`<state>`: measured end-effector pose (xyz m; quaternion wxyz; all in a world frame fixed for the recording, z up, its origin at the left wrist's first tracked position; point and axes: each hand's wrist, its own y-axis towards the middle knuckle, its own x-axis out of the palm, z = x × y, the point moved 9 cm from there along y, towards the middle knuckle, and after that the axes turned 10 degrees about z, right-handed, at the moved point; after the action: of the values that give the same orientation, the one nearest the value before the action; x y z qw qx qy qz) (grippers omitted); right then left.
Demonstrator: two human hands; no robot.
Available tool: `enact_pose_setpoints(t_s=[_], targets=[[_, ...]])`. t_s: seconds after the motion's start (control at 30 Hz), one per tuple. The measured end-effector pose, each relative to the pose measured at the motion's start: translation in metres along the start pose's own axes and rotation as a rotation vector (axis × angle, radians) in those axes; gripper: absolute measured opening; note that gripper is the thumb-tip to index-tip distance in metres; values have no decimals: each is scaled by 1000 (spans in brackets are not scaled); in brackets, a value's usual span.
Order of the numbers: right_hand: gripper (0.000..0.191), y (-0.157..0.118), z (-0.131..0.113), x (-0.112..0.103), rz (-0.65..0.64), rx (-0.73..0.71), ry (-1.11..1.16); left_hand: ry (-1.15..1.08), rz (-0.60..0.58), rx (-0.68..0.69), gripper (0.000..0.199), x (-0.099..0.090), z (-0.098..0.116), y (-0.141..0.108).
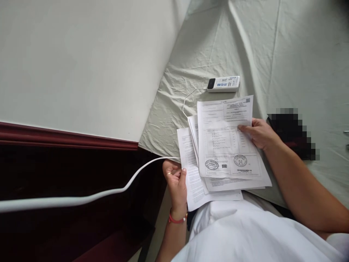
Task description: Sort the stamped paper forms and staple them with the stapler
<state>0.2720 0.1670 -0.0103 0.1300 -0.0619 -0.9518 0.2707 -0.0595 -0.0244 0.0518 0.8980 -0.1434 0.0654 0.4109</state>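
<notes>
My left hand (176,182) is closed on the left edge of a printed paper sheet (188,153), thumb on top and fingers underneath. It wears a ring, and a red bracelet circles the wrist. With my right hand (263,134) I grip the right edge of a stamped document (218,142), which bears two round ink stamps and a small barcode. Several more sheets (231,185) lie fanned between the two, overlapping over my lap and the table's edge. How many sheets each hand pinches is hidden.
A white power bank (224,84) rests on the wrinkled pale tablecloth (272,72) beyond the papers. Its white cable (106,194) passes behind the sheets and stretches left. At the right lies a black, partly pixelated object (290,134). A white wall (73,65) with dark red trim stands left.
</notes>
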Motion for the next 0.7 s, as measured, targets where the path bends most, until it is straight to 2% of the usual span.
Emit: enact_pose_setpoints(t_s=[0.13, 0.27, 0.33, 0.4, 0.5, 0.6, 0.7], targets=[[16, -6, 1, 12, -50, -3, -38, 43, 56, 174, 38, -5, 11, 0], [15, -13, 1, 25, -96, 17, -11, 162, 23, 181, 27, -3, 8, 0], [15, -17, 3, 31, -126, 31, 6, 169, -12, 139, 32, 1, 4, -2], [15, -21, 8, 39, -163, 48, 10, 101, -96, 74, 39, 10, -1, -6], [15, -25, 17, 48, -222, 72, -18, 18, -172, -2, 39, 20, -5, -10], [22, -22, 23, 49, -224, 37, -92, -46, -103, -107, 37, 17, -11, -6], [29, -14, 19, 43, -172, -118, -233, -126, -48, -232, 50, 14, -19, -5]])
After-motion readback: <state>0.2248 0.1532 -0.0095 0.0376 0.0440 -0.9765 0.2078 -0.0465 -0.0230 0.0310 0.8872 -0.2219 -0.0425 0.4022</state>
